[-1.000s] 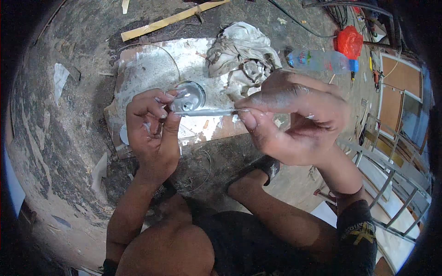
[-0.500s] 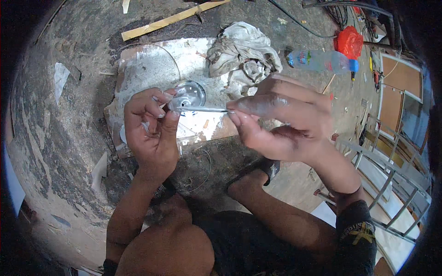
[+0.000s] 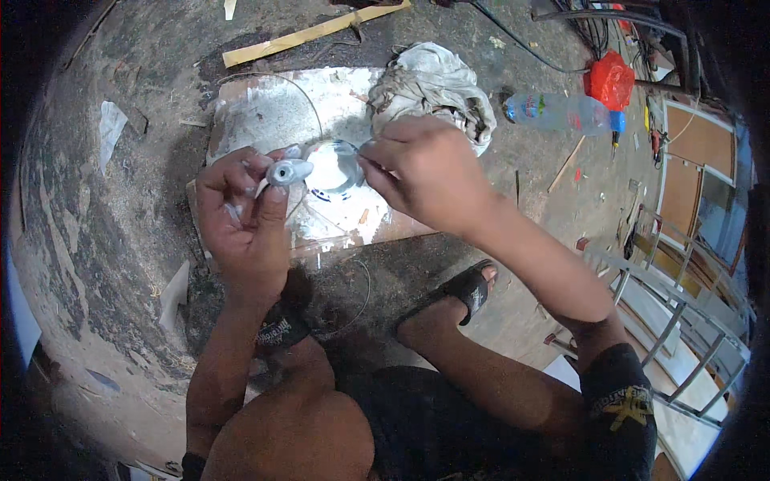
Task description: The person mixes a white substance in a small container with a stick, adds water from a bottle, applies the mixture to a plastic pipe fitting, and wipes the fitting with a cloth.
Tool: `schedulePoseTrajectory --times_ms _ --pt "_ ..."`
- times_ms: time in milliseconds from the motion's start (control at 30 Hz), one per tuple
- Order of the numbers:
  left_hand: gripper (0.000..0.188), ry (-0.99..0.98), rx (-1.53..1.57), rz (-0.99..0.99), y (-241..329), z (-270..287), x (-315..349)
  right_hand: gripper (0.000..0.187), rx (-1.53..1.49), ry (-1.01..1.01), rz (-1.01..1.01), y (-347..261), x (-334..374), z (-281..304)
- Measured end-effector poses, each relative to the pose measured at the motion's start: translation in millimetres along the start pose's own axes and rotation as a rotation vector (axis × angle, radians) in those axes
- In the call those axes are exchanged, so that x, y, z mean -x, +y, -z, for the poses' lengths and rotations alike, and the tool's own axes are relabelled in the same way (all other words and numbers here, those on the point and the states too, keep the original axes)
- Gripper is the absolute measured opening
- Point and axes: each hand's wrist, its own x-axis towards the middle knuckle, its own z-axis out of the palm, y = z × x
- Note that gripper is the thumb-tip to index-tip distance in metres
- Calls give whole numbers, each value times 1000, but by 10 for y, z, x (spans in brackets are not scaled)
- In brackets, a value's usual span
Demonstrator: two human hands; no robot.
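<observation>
My left hand (image 3: 245,212) is closed around a small pale grey piece with a round hole (image 3: 282,172) facing up and a stub pointing right. White smears mark the fingers. My right hand (image 3: 425,168) is closed in a pinch at the right rim of a round, shallow clear container (image 3: 330,168). What its fingertips hold is hidden behind the hand. The container stands on a white-stained board (image 3: 265,108) on the floor, and its inside looks bright.
A crumpled dirty white cloth (image 3: 433,80) lies on the board's far right. Beyond it are a clear plastic bottle (image 3: 553,112) and a red plastic bag (image 3: 611,80). A wooden strip (image 3: 313,34) lies at the back; a metal frame (image 3: 682,313) stands at the right.
My right hand has moved left and away from the left hand's piece, toward the container. The thin rod that spanned the hands no longer shows. The left hand's piece now has its hole facing up.
</observation>
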Motion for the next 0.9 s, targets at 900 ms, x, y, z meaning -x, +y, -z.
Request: schedulePoseTrajectory --times_ms 900 --pt "28 -26 21 99 -56 69 -121 4 -840 236 -417 -69 135 313"
